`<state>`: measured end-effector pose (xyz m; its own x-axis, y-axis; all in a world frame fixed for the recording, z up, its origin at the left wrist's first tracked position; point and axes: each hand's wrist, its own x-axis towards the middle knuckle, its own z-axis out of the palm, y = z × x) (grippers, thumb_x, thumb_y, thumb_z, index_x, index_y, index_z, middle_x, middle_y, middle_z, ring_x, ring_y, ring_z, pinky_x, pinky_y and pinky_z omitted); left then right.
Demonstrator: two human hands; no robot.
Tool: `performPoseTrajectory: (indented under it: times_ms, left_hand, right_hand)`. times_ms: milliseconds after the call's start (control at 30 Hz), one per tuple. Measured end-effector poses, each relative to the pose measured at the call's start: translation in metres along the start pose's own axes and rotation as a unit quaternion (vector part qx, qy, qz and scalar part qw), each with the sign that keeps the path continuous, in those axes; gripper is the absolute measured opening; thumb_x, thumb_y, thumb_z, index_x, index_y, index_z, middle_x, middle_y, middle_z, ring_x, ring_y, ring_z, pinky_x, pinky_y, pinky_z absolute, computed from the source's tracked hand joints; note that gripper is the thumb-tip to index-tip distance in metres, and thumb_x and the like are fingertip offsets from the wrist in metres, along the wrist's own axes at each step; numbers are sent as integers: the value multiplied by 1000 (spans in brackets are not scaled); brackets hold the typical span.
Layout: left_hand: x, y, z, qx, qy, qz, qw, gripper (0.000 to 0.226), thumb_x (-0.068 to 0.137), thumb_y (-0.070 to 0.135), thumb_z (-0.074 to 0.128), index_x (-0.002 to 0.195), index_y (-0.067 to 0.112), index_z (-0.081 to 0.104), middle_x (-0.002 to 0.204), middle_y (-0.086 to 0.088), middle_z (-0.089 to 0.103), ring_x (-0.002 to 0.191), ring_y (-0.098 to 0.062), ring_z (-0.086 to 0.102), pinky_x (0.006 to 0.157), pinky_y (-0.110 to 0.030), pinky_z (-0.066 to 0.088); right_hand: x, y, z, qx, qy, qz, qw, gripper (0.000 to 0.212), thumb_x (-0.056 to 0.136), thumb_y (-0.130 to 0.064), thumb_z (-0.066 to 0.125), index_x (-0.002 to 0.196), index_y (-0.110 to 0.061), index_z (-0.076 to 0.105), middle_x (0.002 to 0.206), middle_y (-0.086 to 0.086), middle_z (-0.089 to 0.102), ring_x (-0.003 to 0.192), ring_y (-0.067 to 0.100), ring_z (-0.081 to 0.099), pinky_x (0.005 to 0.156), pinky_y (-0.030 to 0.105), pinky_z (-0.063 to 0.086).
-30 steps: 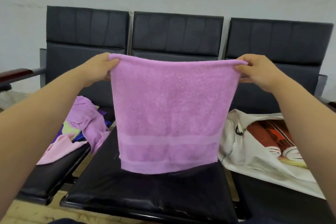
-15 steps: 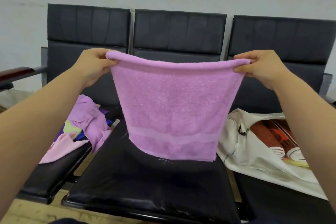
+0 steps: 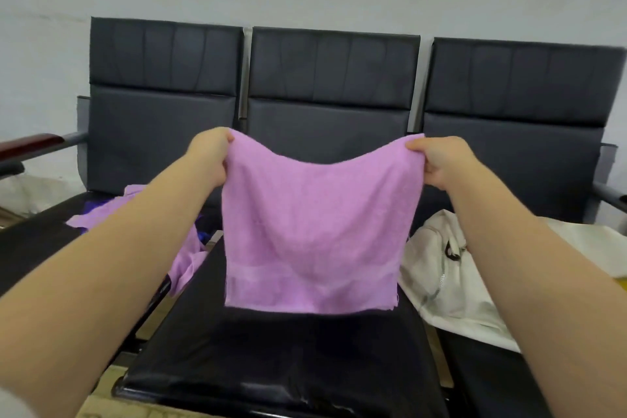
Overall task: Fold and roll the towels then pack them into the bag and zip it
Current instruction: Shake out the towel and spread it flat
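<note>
A folded lilac towel (image 3: pixel 315 234) hangs in the air above the middle black seat (image 3: pixel 281 363). My left hand (image 3: pixel 210 154) pinches its upper left corner and my right hand (image 3: pixel 441 161) pinches its upper right corner. The top edge sags between them. The towel's lower hem hangs just over the seat surface. A white zip bag (image 3: pixel 441 268) lies on the right seat, partly hidden by my right forearm. More lilac and dark blue towels (image 3: pixel 183 261) lie in a heap on the left seat, partly behind my left arm.
Three joined black chairs with tall backrests (image 3: pixel 332 78) stand against a pale wall. A wooden armrest (image 3: pixel 30 142) juts out at the far left. A gap runs between the left and middle seats.
My hands have come closer together and moved lower and forward, so the towel's top edge now sags. The view shifted, hiding the bag's contents behind my right arm.
</note>
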<state>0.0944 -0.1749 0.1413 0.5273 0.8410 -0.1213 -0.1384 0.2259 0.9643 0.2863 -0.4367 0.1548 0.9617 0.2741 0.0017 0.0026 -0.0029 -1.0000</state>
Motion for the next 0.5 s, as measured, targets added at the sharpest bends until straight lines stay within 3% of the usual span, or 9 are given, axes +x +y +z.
performPoseTrajectory:
  times_ms: [100,167,233,300,400,500]
  left_hand:
    - [-20,-7,34,-13,-40,16,999,7,88,5,53,87,9,59,76,-9,55,63,-18,52,51,-21,44]
    - [-37,-13,58,-7,-68,39,997,4,88,6,55,88,6,59,75,-11,58,62,-19,56,52,-21,46]
    - [-53,-18,78,24,-131,84,988,7,88,6,55,84,6,61,79,-14,60,70,-21,58,63,-30,51]
    - [-67,-19,88,59,-182,138,972,17,88,2,52,89,7,68,86,-11,68,78,-18,64,75,-32,56]
    - [-77,-20,82,179,-227,237,928,34,89,-4,47,104,17,69,98,0,70,97,-13,65,86,-27,53]
    - [-72,-22,66,213,-276,280,894,38,89,-7,50,117,12,67,118,2,66,112,-9,59,96,-25,48]
  right_hand:
    - [-7,-5,39,-92,38,-73,992,20,81,-15,71,70,-6,57,94,17,67,90,34,67,81,47,57]
    - [-23,-8,68,-163,35,-137,976,35,85,-23,65,54,-13,52,72,13,64,75,32,63,72,38,54]
    - [-42,-7,92,-199,-2,-202,959,49,90,-26,60,45,-18,45,44,-3,47,55,23,46,56,25,38]
    - [-59,-4,104,-194,-51,-245,949,53,95,-31,57,44,-20,44,34,-8,40,45,10,39,47,15,29]
    - [-66,0,98,-118,-101,-257,954,42,91,-39,62,56,-15,59,46,-12,53,48,3,48,51,12,36]
    - [-55,0,84,-56,-123,-249,959,19,88,-25,68,85,-6,72,79,7,72,74,21,68,70,33,57]
